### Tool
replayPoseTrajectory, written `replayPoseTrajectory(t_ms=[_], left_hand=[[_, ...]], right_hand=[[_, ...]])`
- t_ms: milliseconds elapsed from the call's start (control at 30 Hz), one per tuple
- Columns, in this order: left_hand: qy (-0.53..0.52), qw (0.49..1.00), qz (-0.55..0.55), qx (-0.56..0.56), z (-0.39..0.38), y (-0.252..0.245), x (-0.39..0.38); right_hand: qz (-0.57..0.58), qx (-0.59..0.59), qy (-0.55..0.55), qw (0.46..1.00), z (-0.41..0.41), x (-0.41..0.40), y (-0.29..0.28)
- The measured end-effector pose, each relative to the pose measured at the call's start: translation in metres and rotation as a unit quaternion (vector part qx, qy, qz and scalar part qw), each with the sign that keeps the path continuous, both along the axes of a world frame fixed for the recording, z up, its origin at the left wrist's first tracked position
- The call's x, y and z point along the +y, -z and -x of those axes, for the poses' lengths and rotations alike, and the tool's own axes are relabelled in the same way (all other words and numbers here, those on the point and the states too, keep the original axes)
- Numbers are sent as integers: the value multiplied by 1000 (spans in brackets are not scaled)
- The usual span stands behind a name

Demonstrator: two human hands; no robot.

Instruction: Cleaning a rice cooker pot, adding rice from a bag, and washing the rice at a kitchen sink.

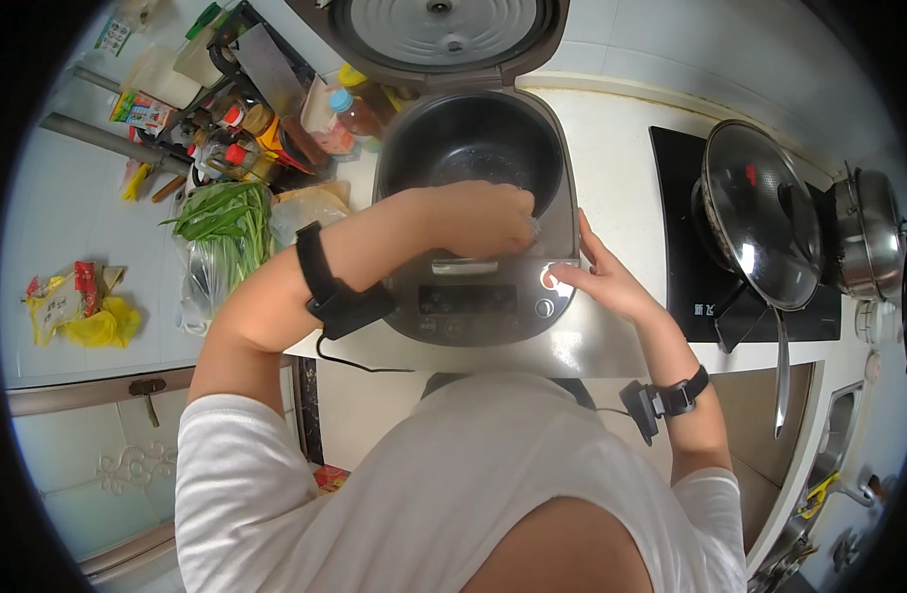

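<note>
A rice cooker (472,300) stands on the counter with its lid (442,33) raised and its dark inner pot (468,141) exposed. My left hand (501,219) is closed over the front right of the cooker's rim; a small pale, crumpled thing, too unclear to name, shows at its edge. At the cooker's front right corner, my right hand (605,278) has its thumb on the top by a round button and its fingers along the side. Black devices are strapped to both forearms.
Right of the cooker, a lidded pan (761,215) and a steel pot (868,233) sit on a black cooktop (687,296). Bagged leafy greens (227,222), bottles (360,115) and a rack holding a cleaver (271,67) stand left. Below the greens, a thin cable (360,367) crosses the counter's front edge.
</note>
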State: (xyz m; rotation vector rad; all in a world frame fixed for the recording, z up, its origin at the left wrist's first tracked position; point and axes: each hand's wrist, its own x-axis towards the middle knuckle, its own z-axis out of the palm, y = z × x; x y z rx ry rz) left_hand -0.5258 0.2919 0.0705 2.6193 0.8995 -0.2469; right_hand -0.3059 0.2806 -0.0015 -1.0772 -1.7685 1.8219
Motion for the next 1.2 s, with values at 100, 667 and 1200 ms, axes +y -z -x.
replayPoseTrajectory(t_ms=[100, 667, 1200], left_hand=[[-40, 997, 61, -25, 8, -13, -1], [-288, 857, -128, -407, 60, -58, -19], [-359, 879, 118, -291, 140, -38, -64]], right_hand=[[-5, 17, 4, 1000, -1, 1, 6], [-70, -98, 16, 993, -17, 4, -13], [-172, -79, 12, 982, 14, 41, -54]])
